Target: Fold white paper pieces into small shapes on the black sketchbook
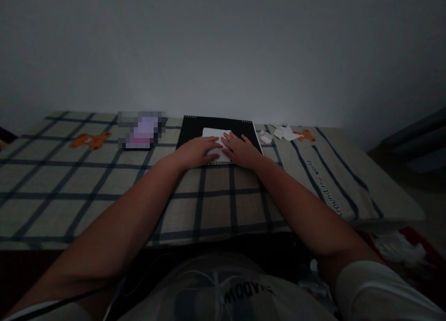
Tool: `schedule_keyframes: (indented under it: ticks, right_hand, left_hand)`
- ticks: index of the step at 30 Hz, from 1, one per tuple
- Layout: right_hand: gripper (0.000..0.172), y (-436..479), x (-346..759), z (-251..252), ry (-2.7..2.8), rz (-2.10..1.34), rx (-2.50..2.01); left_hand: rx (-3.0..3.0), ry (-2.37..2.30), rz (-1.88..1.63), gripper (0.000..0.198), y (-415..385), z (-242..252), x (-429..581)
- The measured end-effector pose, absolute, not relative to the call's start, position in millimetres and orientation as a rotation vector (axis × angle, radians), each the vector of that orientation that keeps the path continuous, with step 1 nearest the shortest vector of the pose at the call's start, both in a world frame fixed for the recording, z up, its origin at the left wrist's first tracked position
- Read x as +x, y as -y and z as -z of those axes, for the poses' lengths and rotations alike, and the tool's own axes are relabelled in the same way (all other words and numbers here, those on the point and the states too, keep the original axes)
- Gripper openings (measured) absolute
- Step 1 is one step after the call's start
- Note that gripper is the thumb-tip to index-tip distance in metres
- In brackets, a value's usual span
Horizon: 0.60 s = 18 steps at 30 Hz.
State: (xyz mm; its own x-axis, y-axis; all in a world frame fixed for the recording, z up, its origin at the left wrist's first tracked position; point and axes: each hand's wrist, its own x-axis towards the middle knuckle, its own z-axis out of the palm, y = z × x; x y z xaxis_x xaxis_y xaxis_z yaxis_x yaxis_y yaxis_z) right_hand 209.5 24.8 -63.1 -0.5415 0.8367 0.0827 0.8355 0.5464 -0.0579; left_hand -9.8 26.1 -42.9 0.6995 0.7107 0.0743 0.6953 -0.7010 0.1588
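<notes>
A white sheet of paper (213, 132) lies on a black notebook or pad (195, 126) with a row of holes along its edges. My left hand (198, 151) rests on the paper's left side, fingers stretched out and pointing right. From the other side my right hand (241, 150) lies flat on the paper with its fingers spread. Both palms face down, and the fingertips of the two hands almost meet over the middle of the sheet. Part of the paper is hidden under the fingers.
Left of the notebook lies a phone (142, 130) with a lit, blurred-out screen. Several white paper scraps (286, 133) are to the right. A checked cloth (216, 200) covers the table, which stands against a grey wall (223, 51). A red container (414, 239) holds crumpled stuff below right.
</notes>
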Motion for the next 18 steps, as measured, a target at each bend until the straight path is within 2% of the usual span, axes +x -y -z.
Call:
schedule_keyframes:
  ticks: [18]
  right_hand:
    - [0.058, -24, 209, 60, 2.661, -0.03, -1.443]
  left_hand:
    - [2.805, -1.329, -0.315, 0.039, -26, 44, 3]
